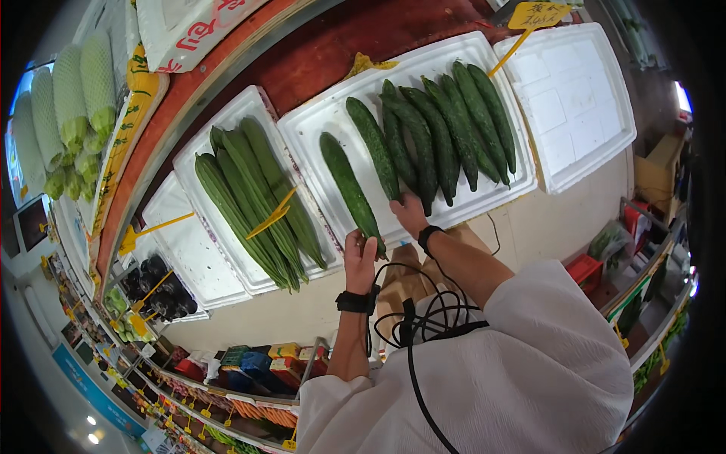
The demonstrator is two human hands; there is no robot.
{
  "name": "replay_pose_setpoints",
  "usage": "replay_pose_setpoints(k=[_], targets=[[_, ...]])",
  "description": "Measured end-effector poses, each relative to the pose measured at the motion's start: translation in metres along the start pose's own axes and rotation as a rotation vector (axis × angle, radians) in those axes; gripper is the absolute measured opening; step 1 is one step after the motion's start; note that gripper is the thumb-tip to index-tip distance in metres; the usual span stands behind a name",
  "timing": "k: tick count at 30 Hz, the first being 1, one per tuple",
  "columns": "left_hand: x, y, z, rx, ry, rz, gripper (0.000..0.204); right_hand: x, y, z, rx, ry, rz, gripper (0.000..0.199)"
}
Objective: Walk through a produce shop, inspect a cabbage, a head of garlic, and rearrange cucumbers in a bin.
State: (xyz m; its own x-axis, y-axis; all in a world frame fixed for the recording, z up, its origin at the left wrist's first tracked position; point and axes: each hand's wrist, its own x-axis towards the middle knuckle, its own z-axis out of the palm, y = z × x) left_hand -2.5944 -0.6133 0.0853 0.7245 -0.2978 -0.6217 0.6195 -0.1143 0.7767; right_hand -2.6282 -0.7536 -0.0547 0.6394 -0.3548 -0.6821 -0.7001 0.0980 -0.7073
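A white foam tray (pixel 329 113) lies before me with several dark green, bumpy cucumbers in it. My left hand (pixel 359 257) is closed around the near end of a cucumber (pixel 348 185) that lies apart on the tray's left side, its tip reaching past the near rim. My right hand (pixel 409 213) has its fingers closed at the near end of the neighbouring cucumber (pixel 372 144); the palm hides part of that grip. To the right of it, more cucumbers (pixel 435 136) lie side by side in a slanted row. Black bands circle both my wrists.
Long ridged luffas (pixel 249 200) fill another foam tray on the left, with a yellow price tag (pixel 271 216) over them. Another foam tray (pixel 567 113) stands at right. Pale netted gourds (pixel 79 98) are far left. A loose black cord (pixel 431 314) hangs before my body.
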Motion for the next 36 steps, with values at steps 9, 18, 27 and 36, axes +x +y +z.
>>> replay_pose_setpoints(k=[9,18,27,36], targets=[[0.024,-0.013,0.014,-0.189,0.027,-0.035,0.028,-0.028,-0.016,0.025,0.957,-0.028,0.324,0.023],[0.043,-0.02,0.032,0.067,0.008,0.185,0.033,-0.012,0.014,0.003,1.217,-0.122,0.516,0.017],[0.066,-0.036,0.049,0.767,0.059,0.033,0.047,-0.016,0.004,0.002,1.14,-0.122,0.495,0.033],[0.071,-0.048,0.047,0.841,0.074,0.04,0.042,-0.054,0.01,-0.065,0.436,-0.427,0.523,0.031]])
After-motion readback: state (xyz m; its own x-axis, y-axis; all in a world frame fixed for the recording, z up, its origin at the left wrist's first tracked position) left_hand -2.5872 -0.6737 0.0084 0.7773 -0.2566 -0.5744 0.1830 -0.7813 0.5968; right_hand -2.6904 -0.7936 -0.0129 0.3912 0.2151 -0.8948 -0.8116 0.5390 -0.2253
